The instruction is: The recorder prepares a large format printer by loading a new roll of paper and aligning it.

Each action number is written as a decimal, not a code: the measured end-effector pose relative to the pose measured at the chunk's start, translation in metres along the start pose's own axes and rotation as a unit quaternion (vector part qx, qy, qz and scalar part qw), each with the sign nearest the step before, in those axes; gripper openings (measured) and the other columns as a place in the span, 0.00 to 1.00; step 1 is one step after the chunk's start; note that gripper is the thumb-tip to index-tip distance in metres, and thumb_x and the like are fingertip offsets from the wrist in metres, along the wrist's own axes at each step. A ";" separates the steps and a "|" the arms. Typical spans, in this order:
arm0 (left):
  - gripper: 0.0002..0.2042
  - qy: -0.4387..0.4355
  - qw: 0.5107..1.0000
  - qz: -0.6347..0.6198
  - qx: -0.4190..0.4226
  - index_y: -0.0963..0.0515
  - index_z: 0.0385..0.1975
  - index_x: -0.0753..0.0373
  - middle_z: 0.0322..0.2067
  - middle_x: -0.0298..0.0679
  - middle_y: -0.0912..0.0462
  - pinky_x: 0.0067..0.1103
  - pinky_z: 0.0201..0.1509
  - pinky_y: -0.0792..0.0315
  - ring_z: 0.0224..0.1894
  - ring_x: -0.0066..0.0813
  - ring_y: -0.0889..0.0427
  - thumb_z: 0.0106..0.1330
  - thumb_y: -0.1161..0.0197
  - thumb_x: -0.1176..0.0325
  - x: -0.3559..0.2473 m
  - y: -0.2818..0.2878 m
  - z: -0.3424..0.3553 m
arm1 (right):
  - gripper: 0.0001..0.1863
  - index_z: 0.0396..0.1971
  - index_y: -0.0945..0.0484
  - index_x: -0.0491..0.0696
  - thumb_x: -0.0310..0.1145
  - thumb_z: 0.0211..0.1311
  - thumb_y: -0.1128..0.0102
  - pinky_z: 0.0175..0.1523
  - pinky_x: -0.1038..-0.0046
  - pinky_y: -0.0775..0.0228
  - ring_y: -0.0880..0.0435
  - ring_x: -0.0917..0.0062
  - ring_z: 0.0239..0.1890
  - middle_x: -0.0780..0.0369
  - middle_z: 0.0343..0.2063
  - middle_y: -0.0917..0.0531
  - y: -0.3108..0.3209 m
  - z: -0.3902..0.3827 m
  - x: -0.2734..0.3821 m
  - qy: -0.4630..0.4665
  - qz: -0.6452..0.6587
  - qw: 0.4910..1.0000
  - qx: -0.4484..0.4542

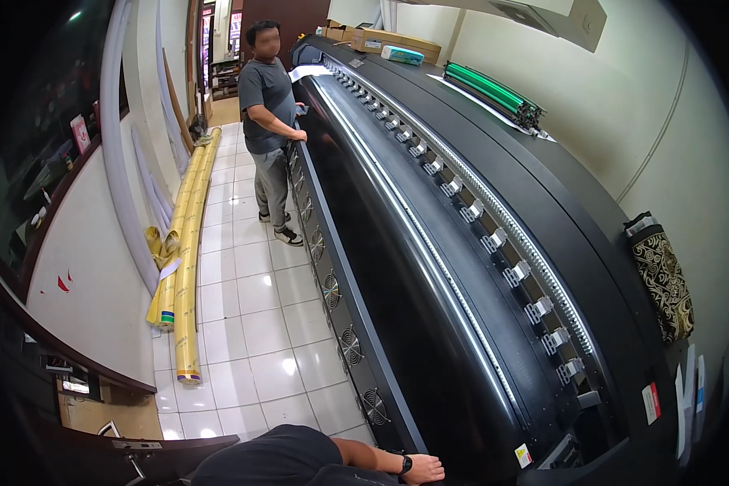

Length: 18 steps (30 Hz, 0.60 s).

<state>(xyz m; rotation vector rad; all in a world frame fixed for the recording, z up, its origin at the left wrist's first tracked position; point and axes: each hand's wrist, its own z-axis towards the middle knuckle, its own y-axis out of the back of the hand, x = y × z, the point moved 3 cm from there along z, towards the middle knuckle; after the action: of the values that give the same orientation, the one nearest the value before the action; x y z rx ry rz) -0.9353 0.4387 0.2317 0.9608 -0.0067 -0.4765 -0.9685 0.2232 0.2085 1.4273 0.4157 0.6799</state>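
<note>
The left hand (424,469) is resting on the near end of a dark rail (376,344); I cannot tell whether its fingers are gripping, nor the right hand's state. The rail is edging the left side of a long black printer (397,316), where a co-worker (269,101) is standing farther off.

Left arm (332,454) bent, bare forearm (371,456) angled rightward; left hand (425,469) back-side up, fingers (438,470) close together, pointing right.
</note>
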 end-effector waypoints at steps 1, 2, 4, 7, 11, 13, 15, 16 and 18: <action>0.33 0.006 1.000 -0.006 0.001 0.25 0.34 0.62 0.29 0.43 0.23 0.35 0.34 0.29 0.30 0.41 0.23 0.49 0.36 0.32 -0.001 0.000 -0.001 | 0.33 0.63 0.39 0.40 0.39 0.61 0.41 0.72 0.52 0.47 0.41 0.53 0.68 0.47 0.64 0.38 0.001 0.002 0.002 0.007 0.001 1.000 -0.004; 0.33 0.008 1.000 -0.006 0.001 0.25 0.34 0.62 0.29 0.43 0.23 0.35 0.34 0.29 0.30 0.41 0.23 0.49 0.36 0.32 -0.001 -0.001 -0.002 | 0.32 0.62 0.39 0.40 0.39 0.62 0.42 0.72 0.52 0.47 0.41 0.53 0.68 0.47 0.64 0.38 0.002 0.004 0.003 0.014 0.002 1.000 -0.009; 0.33 0.005 1.000 -0.004 -0.005 0.25 0.35 0.62 0.29 0.42 0.23 0.35 0.34 0.29 0.30 0.41 0.23 0.49 0.36 0.33 0.000 -0.004 -0.002 | 0.31 0.62 0.38 0.40 0.38 0.62 0.42 0.71 0.52 0.47 0.40 0.53 0.68 0.47 0.64 0.37 0.006 0.010 0.005 0.027 0.003 0.999 -0.021; 0.33 0.000 1.000 0.003 -0.002 0.25 0.35 0.62 0.29 0.42 0.23 0.34 0.35 0.29 0.30 0.41 0.23 0.50 0.37 0.32 -0.002 -0.005 -0.003 | 0.30 0.61 0.37 0.41 0.38 0.62 0.43 0.71 0.52 0.47 0.40 0.54 0.67 0.48 0.63 0.36 0.011 0.023 0.010 0.044 0.008 0.998 -0.043; 0.33 0.001 1.000 0.000 -0.006 0.25 0.35 0.62 0.29 0.43 0.23 0.34 0.35 0.29 0.30 0.42 0.23 0.50 0.37 0.32 -0.010 -0.003 -0.004 | 0.28 0.60 0.36 0.41 0.37 0.63 0.44 0.71 0.52 0.46 0.38 0.54 0.67 0.48 0.62 0.35 0.018 0.042 0.021 0.067 0.016 0.995 -0.073; 0.33 0.000 1.000 0.001 -0.006 0.25 0.35 0.63 0.29 0.43 0.23 0.34 0.35 0.29 0.30 0.42 0.23 0.50 0.37 0.32 -0.008 -0.002 -0.005 | 0.27 0.60 0.36 0.41 0.37 0.64 0.44 0.70 0.52 0.46 0.38 0.55 0.66 0.49 0.62 0.35 0.021 0.048 0.023 0.079 0.017 0.993 -0.084; 0.34 0.001 1.000 0.001 -0.007 0.25 0.35 0.63 0.29 0.43 0.23 0.34 0.35 0.29 0.30 0.42 0.23 0.50 0.37 0.32 -0.009 -0.002 -0.005 | 0.26 0.60 0.35 0.41 0.36 0.64 0.45 0.70 0.52 0.45 0.37 0.55 0.66 0.49 0.62 0.34 0.025 0.052 0.023 0.090 0.019 0.991 -0.093; 0.34 -0.001 1.000 0.008 -0.004 0.25 0.35 0.63 0.29 0.43 0.23 0.34 0.35 0.29 0.30 0.42 0.23 0.50 0.37 0.32 -0.007 -0.001 -0.005 | 0.26 0.59 0.35 0.42 0.36 0.64 0.45 0.70 0.52 0.45 0.37 0.55 0.66 0.49 0.61 0.34 0.026 0.055 0.025 0.096 0.020 0.990 -0.098; 0.33 -0.003 1.000 0.013 0.001 0.25 0.35 0.63 0.29 0.43 0.23 0.34 0.35 0.29 0.30 0.42 0.23 0.50 0.37 0.32 -0.007 -0.002 -0.004 | 0.25 0.59 0.34 0.42 0.36 0.65 0.46 0.70 0.52 0.45 0.37 0.55 0.66 0.49 0.61 0.33 0.028 0.060 0.027 0.105 0.022 0.988 -0.107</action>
<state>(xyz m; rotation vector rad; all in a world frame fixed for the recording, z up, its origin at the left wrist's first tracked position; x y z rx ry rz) -0.9414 0.4434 0.2290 0.9605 -0.0246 -0.4561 -0.9147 0.1958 0.2463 1.1686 0.4615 0.8877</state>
